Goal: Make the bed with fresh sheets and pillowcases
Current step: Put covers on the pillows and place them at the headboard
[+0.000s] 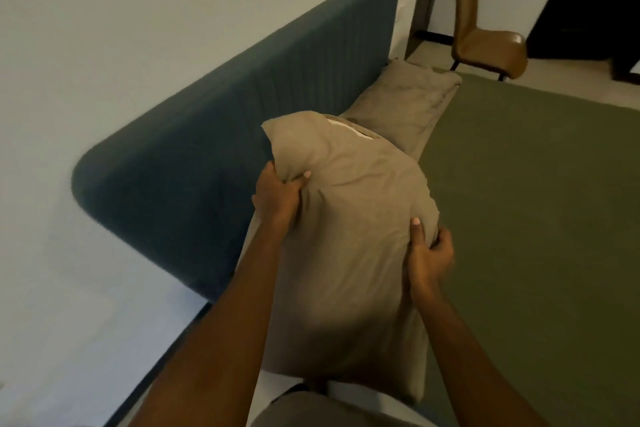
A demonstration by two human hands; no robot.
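Note:
A pillow in a tan pillowcase (353,218) is held up in front of me at the head of the bed. A strip of the white pillow shows at the case's open far end. My left hand (278,199) grips a bunch of the case on its left side. My right hand (431,250) grips the pillow's right edge, thumb on top. A second tan pillow (405,104) lies flat against the headboard at the far end. An olive green sheet (533,204) covers the mattress.
The teal padded headboard (221,114) runs along the white wall on the left. A brown chair (485,35) stands on the floor beyond the bed's far corner, near a dark doorway.

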